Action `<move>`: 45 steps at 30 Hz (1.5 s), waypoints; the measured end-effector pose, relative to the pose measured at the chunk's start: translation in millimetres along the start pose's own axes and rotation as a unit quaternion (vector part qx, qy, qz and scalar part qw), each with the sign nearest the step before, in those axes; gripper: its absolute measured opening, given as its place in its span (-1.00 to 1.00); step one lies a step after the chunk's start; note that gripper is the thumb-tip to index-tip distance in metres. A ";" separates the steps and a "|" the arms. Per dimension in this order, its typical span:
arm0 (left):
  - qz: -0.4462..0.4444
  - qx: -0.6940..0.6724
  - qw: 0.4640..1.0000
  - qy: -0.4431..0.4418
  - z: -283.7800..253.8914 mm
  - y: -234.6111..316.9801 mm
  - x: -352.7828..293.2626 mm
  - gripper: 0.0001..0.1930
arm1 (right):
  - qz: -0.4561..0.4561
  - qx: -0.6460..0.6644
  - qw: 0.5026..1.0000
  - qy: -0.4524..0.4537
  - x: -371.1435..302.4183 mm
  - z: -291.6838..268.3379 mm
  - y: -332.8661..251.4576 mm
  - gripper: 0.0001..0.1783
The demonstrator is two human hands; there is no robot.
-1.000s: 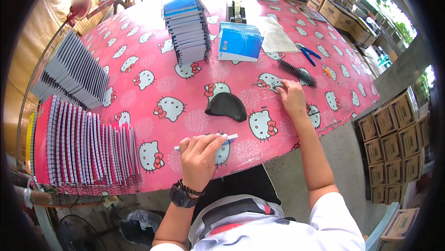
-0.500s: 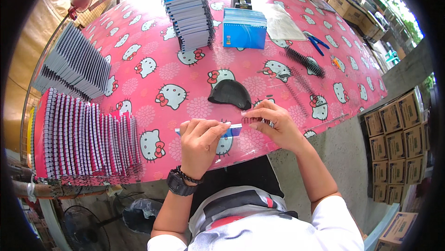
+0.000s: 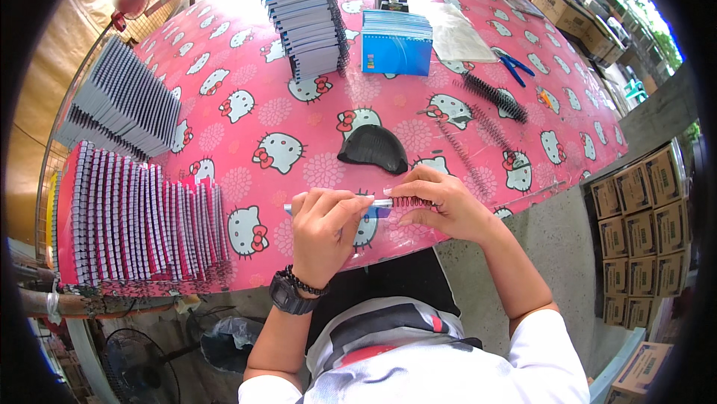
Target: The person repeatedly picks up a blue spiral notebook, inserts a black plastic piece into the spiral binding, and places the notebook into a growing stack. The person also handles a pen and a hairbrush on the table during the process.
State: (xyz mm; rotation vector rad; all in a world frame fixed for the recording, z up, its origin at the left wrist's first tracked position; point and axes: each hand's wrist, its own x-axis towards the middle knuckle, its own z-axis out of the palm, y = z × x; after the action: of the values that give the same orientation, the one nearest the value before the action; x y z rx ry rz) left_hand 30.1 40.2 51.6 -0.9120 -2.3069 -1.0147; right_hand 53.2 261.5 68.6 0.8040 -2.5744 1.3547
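Pinching, the hands clamp a flat paper notebook, left, and a springy dark coil, right.

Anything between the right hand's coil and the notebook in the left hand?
Nothing visible. The spiral coil in the right hand is at the right end of the blue notebook in the left hand. The black curved piece lies beyond them, not between.
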 end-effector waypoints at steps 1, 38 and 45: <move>-0.005 0.004 1.000 0.000 -0.1 1.4 0.8 -0.86 | 0.018 0.001 1.000 -0.010 0.2 -0.7 -2.1 -0.76; 0.041 0.046 0.985 -0.164 1.1 6.5 -6.6 -0.69 | -0.057 -0.173 0.970 -0.159 87.9 9.6 59.9 -0.27; 0.059 0.000 0.988 -0.140 -2.6 9.2 -10.9 -0.78 | 0.004 -0.180 0.958 -0.222 76.7 15.7 46.5 0.00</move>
State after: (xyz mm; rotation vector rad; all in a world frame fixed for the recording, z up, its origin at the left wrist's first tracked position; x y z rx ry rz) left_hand 44.5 38.7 50.7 -1.2453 -2.4426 -0.8830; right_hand -33.6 239.7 51.7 1.1282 -3.0275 0.7199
